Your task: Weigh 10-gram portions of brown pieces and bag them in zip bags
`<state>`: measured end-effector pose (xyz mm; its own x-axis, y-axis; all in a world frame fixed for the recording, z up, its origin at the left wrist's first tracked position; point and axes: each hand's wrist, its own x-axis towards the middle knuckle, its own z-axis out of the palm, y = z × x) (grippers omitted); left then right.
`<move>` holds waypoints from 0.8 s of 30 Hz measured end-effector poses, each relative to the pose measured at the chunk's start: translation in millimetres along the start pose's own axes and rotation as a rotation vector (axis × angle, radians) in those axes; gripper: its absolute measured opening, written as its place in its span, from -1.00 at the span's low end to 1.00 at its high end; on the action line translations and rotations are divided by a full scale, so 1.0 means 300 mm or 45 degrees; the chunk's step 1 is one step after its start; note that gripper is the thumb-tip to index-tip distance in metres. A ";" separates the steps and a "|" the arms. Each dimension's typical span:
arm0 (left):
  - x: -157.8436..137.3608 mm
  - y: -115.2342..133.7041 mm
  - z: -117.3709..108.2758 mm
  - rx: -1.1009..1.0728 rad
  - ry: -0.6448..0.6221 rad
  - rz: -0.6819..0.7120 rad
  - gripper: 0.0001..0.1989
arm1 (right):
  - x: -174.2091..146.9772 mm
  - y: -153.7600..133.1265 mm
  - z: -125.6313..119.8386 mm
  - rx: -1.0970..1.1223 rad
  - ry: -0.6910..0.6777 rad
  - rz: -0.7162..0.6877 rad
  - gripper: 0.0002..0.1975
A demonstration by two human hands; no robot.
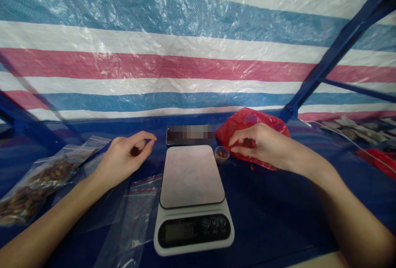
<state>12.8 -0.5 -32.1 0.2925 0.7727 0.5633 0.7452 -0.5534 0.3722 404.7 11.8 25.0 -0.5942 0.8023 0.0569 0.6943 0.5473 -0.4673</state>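
Note:
A white kitchen scale (192,177) with a pale square platform sits in front of me, its display reading what looks like 0.0. My left hand (126,156) hovers left of the platform, thumb and index fingertips pressed together with nothing visible between them. Over the near side of a red plastic bag (256,117) is my right hand (256,144), thumb and index finger a little apart and no object seen in them. Just left of those fingertips stands a small clear cup (222,155) with several brown nut-like pieces inside. One loose brown piece (251,168) lies below the bag.
Zip bags filled with brown nut-like pieces (55,173) lie at the left. Flat clear zip bags (133,214) rest left of the scale. Behind it is a dark phone-like device (170,136), partly blurred. Blue metal posts (328,62) and a striped tarpaulin (173,66) enclose the blue table.

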 end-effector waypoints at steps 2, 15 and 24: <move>0.001 0.000 0.001 0.001 -0.006 -0.001 -0.78 | -0.031 0.013 -0.022 0.105 -0.202 0.157 -0.85; -0.002 -0.011 0.003 -0.006 -0.017 -0.024 -0.78 | -0.069 0.054 0.035 0.305 -0.442 0.468 -0.82; -0.001 -0.008 0.001 -0.020 -0.020 -0.022 -0.79 | -0.052 0.021 -0.001 0.389 -0.417 0.352 -0.87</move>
<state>11.0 0.6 -33.3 0.2891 0.7868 0.5453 0.7407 -0.5447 0.3933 418.5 2.7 21.5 -0.5351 0.7638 -0.3610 0.7223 0.1920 -0.6644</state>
